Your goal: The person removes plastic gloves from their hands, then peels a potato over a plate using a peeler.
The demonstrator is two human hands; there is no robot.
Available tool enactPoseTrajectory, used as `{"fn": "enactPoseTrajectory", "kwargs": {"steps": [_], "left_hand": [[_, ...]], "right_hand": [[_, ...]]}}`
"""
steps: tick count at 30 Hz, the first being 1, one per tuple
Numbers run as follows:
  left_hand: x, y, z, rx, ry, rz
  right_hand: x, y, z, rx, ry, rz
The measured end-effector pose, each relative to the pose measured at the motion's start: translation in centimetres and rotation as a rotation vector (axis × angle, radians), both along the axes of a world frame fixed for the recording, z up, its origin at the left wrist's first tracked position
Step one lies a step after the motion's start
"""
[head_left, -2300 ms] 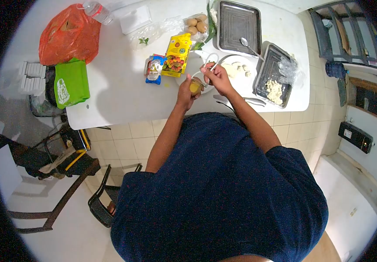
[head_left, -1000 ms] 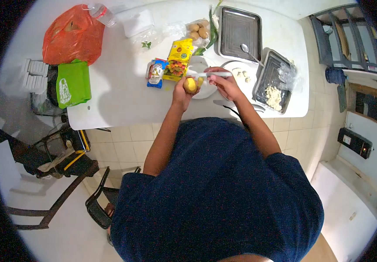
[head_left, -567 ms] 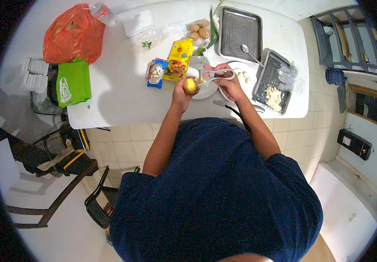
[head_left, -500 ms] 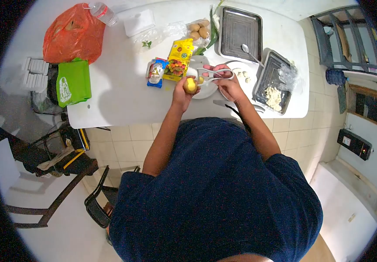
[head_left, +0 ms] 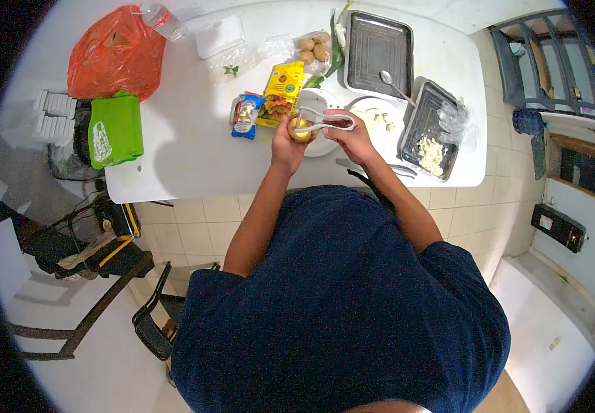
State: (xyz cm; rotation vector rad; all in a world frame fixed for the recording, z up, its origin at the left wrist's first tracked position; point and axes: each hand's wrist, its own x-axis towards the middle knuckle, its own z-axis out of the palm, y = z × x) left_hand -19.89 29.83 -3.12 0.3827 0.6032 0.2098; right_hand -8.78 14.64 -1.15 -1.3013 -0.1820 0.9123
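A partly peeled potato [head_left: 302,135], its yellow flesh showing, is gripped in my left hand [head_left: 284,147]. My right hand [head_left: 354,140] is closed around the handle of a white peeler [head_left: 337,122], whose head lies over the potato. Below both hands stands a white bowl [head_left: 324,147], partly covered by them. To the left are a yellow printed packet [head_left: 284,82] and a blue packet [head_left: 246,117]. On the right, a white plate [head_left: 363,107] carries several small pale pieces. A knife [head_left: 401,169] lies near the table's front edge, partly behind my right forearm.
A dark tray [head_left: 379,51] with a spoon [head_left: 388,78] lies at the back. Another tray [head_left: 418,124] holds chopped pale food [head_left: 431,157] and crumpled plastic. Bagged potatoes [head_left: 319,52] lie behind the bowl. Red [head_left: 115,55] and green bags [head_left: 117,131] are at the left.
My right hand has moved left and turned the peeler, bringing its head over the potato. My left hand still holds the potato, now tilted slightly differently.
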Motion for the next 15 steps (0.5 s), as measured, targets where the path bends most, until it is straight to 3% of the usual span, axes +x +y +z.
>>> {"fn": "enactPoseTrajectory", "kwargs": {"steps": [4, 15], "left_hand": [[-0.2, 0.8, -1.1, 0.03, 0.019, 0.022], [-0.4, 1.7, -2.3, 0.116, 0.039, 0.027]], "right_hand": [[0.6, -0.5, -0.2, 0.02, -0.109, 0.043], [1.3, -0.7, 0.2, -0.281, -0.685, 0.246]]}}
